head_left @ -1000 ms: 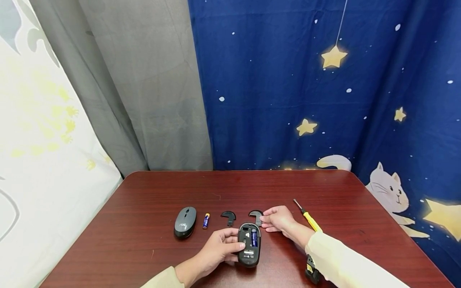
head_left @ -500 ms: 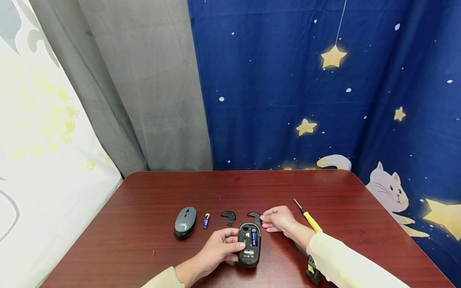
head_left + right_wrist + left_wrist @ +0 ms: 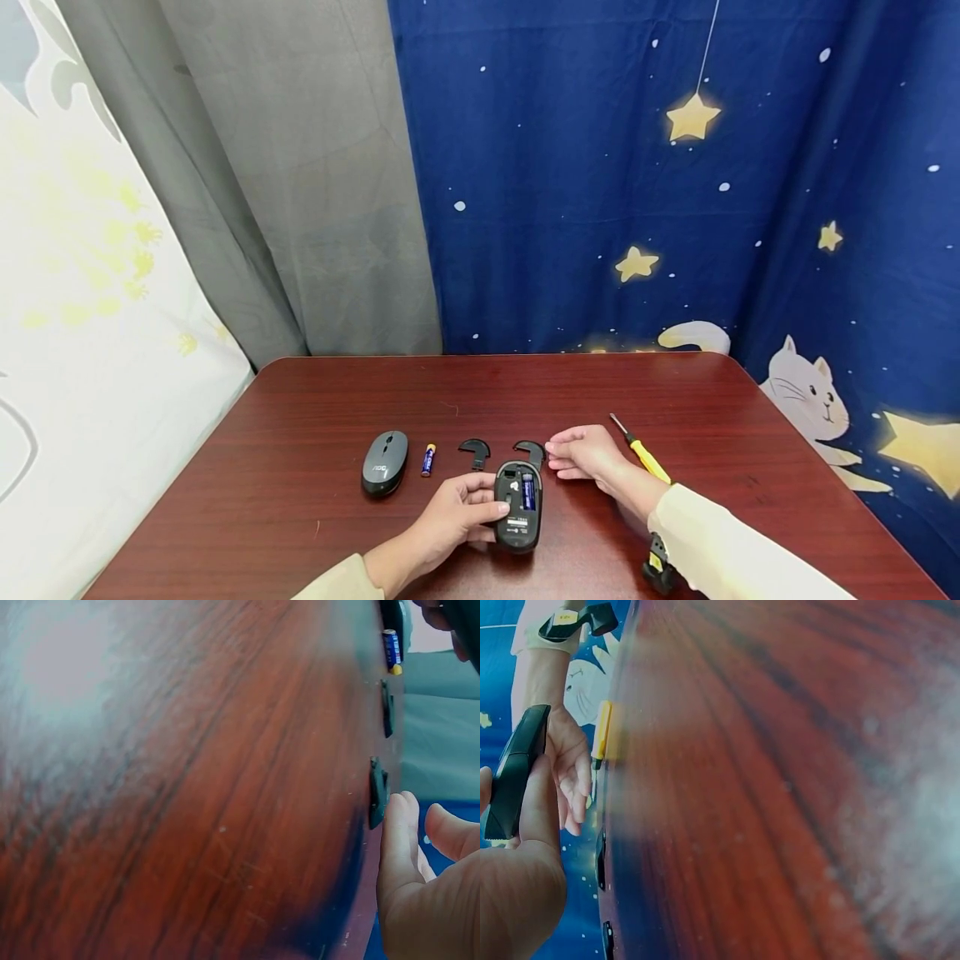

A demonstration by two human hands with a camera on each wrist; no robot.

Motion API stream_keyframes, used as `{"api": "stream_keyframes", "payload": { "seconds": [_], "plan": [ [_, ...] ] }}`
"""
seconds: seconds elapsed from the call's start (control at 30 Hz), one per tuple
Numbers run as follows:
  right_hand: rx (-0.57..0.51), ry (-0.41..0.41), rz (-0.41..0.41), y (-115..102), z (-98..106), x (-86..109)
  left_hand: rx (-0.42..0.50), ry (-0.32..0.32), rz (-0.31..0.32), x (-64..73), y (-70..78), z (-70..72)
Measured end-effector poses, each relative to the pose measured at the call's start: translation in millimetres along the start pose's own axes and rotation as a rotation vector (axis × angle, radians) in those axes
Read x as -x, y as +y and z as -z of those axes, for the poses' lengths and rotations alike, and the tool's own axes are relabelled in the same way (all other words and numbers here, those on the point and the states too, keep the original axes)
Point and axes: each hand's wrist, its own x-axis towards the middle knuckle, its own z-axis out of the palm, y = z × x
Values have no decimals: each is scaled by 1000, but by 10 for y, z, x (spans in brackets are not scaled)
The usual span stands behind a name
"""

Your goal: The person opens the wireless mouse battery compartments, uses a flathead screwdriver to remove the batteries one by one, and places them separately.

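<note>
My left hand (image 3: pixel 459 512) grips a black computer mouse (image 3: pixel 517 533), thumb on its underside, which faces up. The mouse's battery compartment is uncovered, and a blue battery (image 3: pixel 528 493) lies inside it. My right hand (image 3: pixel 588 454) is beside a black crescent-shaped cover with a tab (image 3: pixel 530 450). Its fingertips are right at the cover's edge, and in the right wrist view the thumb stands apart from the fingers, with nothing between them. The mouse partly hides the cover's tab in the head view. A similar black cover (image 3: pixel 474 451) lies to the left.
Farther left on the table (image 3: pixel 330 400) are a loose blue-and-orange battery (image 3: pixel 428 460) and a grey mouse (image 3: pixel 385 462), buttons up. A yellow-handled screwdriver (image 3: pixel 649 460) lies just beyond the right forearm. Curtains hang behind the table.
The cover by my right hand has shifted slightly left and turned. My right fingers have come off it and drawn a little to the right. The left hand keeps its hold on the mouse.
</note>
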Motion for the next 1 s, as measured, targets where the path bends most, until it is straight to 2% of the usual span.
{"api": "stream_keyframes", "payload": {
  "seconds": [0.3, 0.63, 1.0],
  "plan": [
    [-19, -19, 15, -79, 68, 34, 11, 1, 0, -5, -2, 17],
    [-59, -46, 67, -221, 271, 128, 8, 13, 7, -3, -2, 39],
    [-60, -18, 82, -279, 639, 194, 20, 7, 6, 1, 15, 50]
  ]
}}
